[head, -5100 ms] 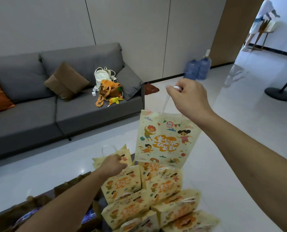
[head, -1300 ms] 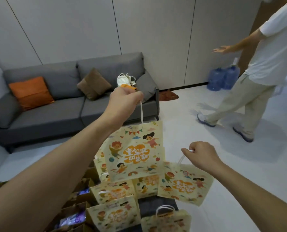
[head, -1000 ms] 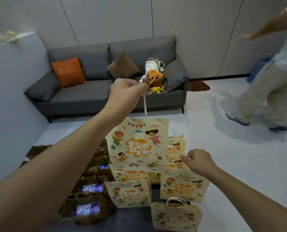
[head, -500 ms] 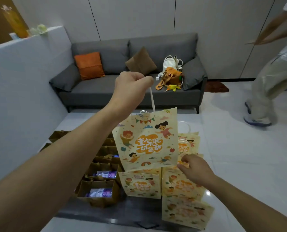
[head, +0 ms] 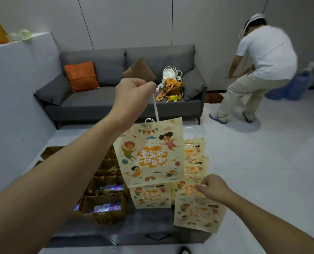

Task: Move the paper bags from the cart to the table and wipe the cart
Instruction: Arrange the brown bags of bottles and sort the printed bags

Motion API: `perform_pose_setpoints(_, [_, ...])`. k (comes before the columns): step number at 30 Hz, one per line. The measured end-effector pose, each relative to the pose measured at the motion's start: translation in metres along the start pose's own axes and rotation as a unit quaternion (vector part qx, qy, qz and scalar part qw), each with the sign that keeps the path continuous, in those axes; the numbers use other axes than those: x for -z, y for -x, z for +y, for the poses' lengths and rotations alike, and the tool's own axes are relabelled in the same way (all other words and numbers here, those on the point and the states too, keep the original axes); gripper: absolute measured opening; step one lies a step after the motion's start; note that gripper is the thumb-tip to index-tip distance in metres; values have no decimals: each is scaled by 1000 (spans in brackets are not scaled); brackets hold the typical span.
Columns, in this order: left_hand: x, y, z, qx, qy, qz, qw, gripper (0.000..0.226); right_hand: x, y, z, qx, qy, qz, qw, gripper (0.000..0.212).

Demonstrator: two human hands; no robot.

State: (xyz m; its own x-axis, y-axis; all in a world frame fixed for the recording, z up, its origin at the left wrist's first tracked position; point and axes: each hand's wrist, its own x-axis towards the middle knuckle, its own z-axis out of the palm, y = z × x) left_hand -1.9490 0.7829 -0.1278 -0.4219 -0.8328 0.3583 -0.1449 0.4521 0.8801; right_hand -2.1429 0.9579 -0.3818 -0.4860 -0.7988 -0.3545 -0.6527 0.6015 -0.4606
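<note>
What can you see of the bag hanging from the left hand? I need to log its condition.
The paper bag is cream, printed with cartoon children, bunting and orange lettering. It hangs upright and flat-faced from a white handle gripped in the left hand, lifted above the other bags. It looks uncreased; its contents are hidden.

I see the lifted paper bag [head: 150, 153] is cream, printed with cartoon children, bunting and an orange patch of white lettering — its handle white. The open bags [head: 104, 208] beside it are plain brown. The cart deck [head: 148, 224] is dark grey, the sofa [head: 119, 92] grey — one orange cushion [head: 81, 76], one brown cushion [head: 139, 70].
</note>
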Motion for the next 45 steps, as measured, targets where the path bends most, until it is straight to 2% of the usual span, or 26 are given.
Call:
perform_pose_setpoints(5, [17, 20, 10, -23, 1, 31, 999, 44, 51, 33, -29, 34, -15, 122, 992, 58])
perform_pose_setpoints(9, [30, 40, 15, -26, -10, 35, 999, 44, 79, 57, -49, 58, -18, 169, 984, 58])
perform_pose_setpoints(13, [48, 57, 18, -25, 1, 40, 999, 45, 90, 76, -59, 50, -40, 188, 980, 55])
perform_pose_setpoints(24, [88, 110, -3, 31, -10, 62, 998, 24, 82, 102, -92, 60, -57, 188, 979, 55])
perform_pose_setpoints(27, [103, 123, -13, 41, -16, 74, 996, 31, 72, 102, -106, 73, -47, 176, 981, 52])
perform_pose_setpoints(32, [135, 135, -29, 58, -28, 107, 992, 27, 33, 90, -129, 92, -29, 123, 988, 49])
perform_pose_setpoints(38, [160, 139, -50, 96, -60, 141, 983, 34, -15, 66, -150, 100, 7, 27, 995, 45])
perform_pose_setpoints(45, [175, 136, -71, 142, -107, 168, 970, 34, -63, 27, -173, 129, 42, -50, 989, 37])
